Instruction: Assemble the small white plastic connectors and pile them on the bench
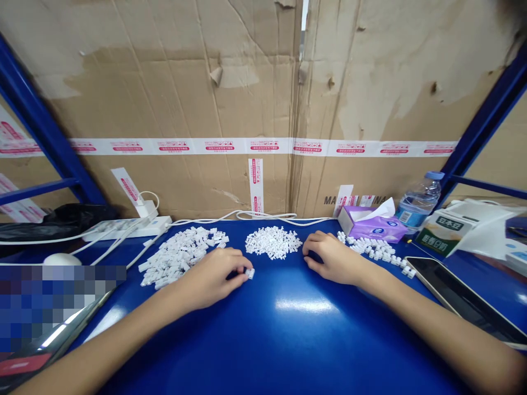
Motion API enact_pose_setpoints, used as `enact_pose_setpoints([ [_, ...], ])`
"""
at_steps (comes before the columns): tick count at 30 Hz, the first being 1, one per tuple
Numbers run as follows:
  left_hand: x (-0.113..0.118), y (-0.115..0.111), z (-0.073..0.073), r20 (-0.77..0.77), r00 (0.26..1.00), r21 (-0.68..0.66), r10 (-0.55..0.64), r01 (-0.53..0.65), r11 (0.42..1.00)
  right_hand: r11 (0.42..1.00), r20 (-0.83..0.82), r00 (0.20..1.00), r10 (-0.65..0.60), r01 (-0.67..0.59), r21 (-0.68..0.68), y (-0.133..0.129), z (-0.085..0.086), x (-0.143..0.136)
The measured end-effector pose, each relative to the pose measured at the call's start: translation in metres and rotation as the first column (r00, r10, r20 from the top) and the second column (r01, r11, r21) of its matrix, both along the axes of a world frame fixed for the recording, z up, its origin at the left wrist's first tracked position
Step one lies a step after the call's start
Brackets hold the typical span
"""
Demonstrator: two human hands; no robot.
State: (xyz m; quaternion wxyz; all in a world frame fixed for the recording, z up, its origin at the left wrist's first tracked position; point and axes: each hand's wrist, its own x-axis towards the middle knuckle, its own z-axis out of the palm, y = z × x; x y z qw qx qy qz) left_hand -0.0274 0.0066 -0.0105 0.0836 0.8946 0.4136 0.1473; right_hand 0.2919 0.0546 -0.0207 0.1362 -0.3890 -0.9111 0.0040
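Observation:
My left hand (220,274) pinches a small white plastic piece (250,273) between thumb and fingertips, just right of a large pile of white pieces (177,257). A pile of smaller white parts (273,242) lies between my two hands. My right hand (329,257) rests beside the right edge of that small-parts pile, its fingers curled and thumb drawn in; whatever its fingertips hold, if anything, is too small to make out. Behind my right wrist, rows of white pieces (376,250) lie on the blue table (263,340).
On the right are a purple tissue box (373,225), a water bottle (420,202), a green and white package (444,230) and a dark phone (465,296). A power strip (127,227) with white cables stands at the back left, near a white mouse (62,259). Cardboard closes off the back.

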Motion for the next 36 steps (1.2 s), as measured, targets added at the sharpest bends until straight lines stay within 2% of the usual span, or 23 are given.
enact_pose_setpoints([
  [3, 0.019, -0.015, -0.009, 0.157, 0.988, -0.074, -0.002, 0.014, 0.997, 1.0, -0.057, 0.998, 0.01, -0.011, -0.019, 0.001, -0.003, 0.0],
  [7, 0.029, -0.02, -0.016, 0.249, 0.963, -0.124, 0.101, -0.072, 0.99, 0.998, -0.157, 0.987, 0.023, -0.031, -0.046, 0.002, -0.009, -0.004],
  [9, 0.029, -0.018, -0.017, 0.245, 0.96, -0.137, 0.134, -0.103, 0.985, 0.998, -0.206, 0.978, 0.02, -0.031, -0.052, 0.002, -0.013, -0.007],
  [14, 0.027, -0.016, -0.014, 0.227, 0.967, -0.162, 0.112, -0.076, 0.984, 0.998, -0.287, 0.957, -0.033, 0.016, -0.063, 0.002, -0.017, -0.013],
  [25, 0.02, -0.013, -0.01, 0.236, 0.971, -0.193, 0.043, 0.003, 0.981, 0.997, -0.305, 0.952, -0.019, -0.006, -0.081, 0.002, -0.013, -0.009],
  [36, 0.026, -0.015, -0.013, 0.242, 0.966, -0.152, 0.087, -0.05, 0.987, 0.995, -0.299, 0.954, 0.0, -0.031, -0.097, 0.002, -0.012, -0.009],
])
